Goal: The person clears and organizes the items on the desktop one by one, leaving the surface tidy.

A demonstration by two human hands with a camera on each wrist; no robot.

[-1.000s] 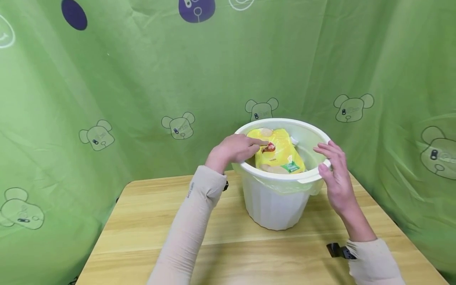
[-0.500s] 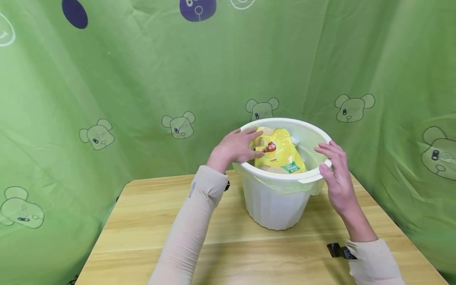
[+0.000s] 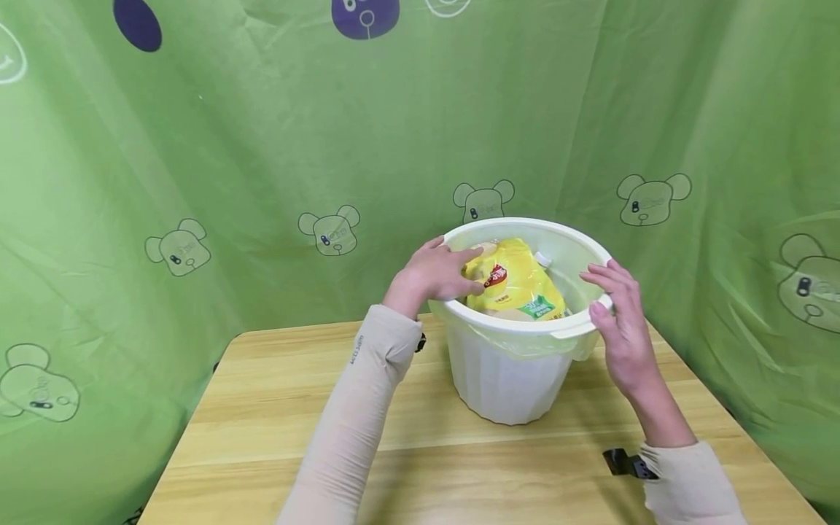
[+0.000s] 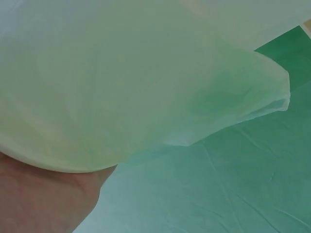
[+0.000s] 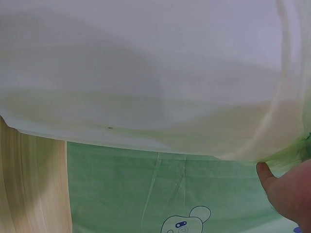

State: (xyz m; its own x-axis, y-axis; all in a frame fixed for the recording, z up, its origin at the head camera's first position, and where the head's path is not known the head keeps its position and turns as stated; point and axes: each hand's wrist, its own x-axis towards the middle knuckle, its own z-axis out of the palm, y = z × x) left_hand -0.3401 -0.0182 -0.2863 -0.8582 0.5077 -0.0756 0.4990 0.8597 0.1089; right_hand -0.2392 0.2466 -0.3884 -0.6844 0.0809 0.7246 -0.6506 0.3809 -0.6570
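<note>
A white trash bin with a thin greenish liner bag folded over its rim stands on the table. Inside, near the top, lies a yellow plastic packet with a red logo and a green star. My left hand reaches over the bin's left rim, fingers spread, with index finger and thumb on the packet's left part. At the right rim, my right hand holds the bin, its fingers over the edge and its thumb against the front. Both wrist views are mostly filled by the bin and liner.
The wooden table extends left of and in front of the bin. Close behind it hangs a green curtain printed with bear heads. Inside the bin, a small white piece shows beside the packet.
My left hand went from a pointing index finger on the packet to spread fingers at its left side. The packet has turned and shifted slightly. My right hand stays at the rim.
</note>
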